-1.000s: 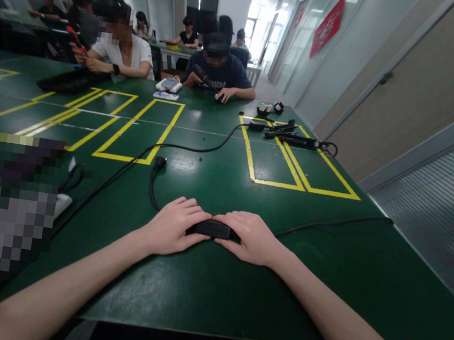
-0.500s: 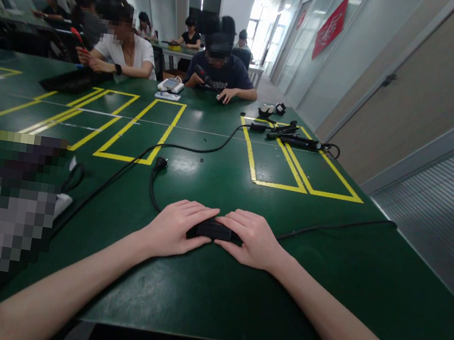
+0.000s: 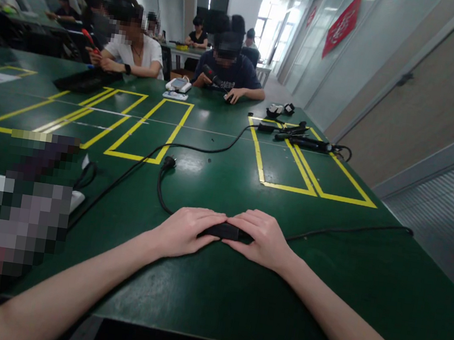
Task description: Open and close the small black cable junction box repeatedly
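A black power adapter (image 3: 225, 231) lies on the green table between my two hands, close to its front edge. My left hand (image 3: 185, 233) is closed around the adapter's left end, thumb on the near side and fingers on the far side. Around the right end, my right hand (image 3: 260, 239) holds it in the same way. The fingertips of both hands nearly meet over the middle. A short cord with a black plug (image 3: 169, 163) curves up from behind my left hand. From beside my right hand a thin black cable (image 3: 345, 230) runs to the right edge.
Yellow tape outlines (image 3: 146, 159) mark the green table (image 3: 215, 191). A long black cable (image 3: 196, 147) crosses toward black tools (image 3: 307, 143) at the back right. Blurred-out items lie at the left. Across the table, a person (image 3: 230, 72) holds a dark tool; another (image 3: 134, 47) holds something red.
The camera view has turned slightly left, so the scene sits further right. Both hands keep their hold on the adapter, with little visible movement.
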Demonstrator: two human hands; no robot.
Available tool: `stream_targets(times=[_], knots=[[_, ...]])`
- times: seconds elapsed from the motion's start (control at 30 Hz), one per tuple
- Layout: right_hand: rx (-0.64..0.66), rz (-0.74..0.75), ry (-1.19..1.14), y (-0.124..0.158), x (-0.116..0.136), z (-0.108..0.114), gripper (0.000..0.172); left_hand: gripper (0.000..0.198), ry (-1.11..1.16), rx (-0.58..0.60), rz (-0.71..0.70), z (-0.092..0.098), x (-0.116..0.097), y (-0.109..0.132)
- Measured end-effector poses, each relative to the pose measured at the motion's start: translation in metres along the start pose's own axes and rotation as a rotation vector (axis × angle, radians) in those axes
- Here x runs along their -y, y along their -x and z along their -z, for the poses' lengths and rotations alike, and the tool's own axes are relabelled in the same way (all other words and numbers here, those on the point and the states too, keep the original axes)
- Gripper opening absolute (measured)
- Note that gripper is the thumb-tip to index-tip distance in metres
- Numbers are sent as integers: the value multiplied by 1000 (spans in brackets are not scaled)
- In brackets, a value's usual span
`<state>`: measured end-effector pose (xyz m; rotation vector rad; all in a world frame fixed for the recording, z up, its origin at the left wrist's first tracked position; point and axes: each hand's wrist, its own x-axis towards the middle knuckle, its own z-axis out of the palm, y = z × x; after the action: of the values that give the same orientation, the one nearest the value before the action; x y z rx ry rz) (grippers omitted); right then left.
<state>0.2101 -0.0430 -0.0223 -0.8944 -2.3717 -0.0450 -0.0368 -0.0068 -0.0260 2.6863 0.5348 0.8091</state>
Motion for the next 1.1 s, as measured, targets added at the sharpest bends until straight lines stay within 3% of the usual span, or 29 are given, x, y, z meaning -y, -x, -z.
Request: stream_targets(times=[0.1, 0.23, 0.37, 0.5, 0.67, 0.8, 0.93, 1.1], knots=[[-12, 14, 20, -1, 0, 0, 24, 46, 9, -18, 4, 0, 0, 0], [-56, 19, -18, -2, 0, -1, 24, 38, 19, -15, -3, 1, 0, 0], [-80, 0, -65, -3, 1, -2, 21, 45, 13, -40, 0, 0, 2, 2], [-107, 1, -119, -4, 2, -2, 22, 37, 26, -17, 15, -2, 3, 2], [-125, 19, -141, -4, 3, -1, 20, 45, 30, -45, 19, -1, 2, 1], [-143, 19, -188, -5, 5, -1, 26, 36, 39, -11, 18, 1, 0, 0], [-136, 17, -205, -4, 5, -3, 23, 40, 8, -26, 36, 1, 1, 1], [-43, -138, -275, -3, 5, -3, 33, 33, -20, -42, -8, 1, 2, 0]])
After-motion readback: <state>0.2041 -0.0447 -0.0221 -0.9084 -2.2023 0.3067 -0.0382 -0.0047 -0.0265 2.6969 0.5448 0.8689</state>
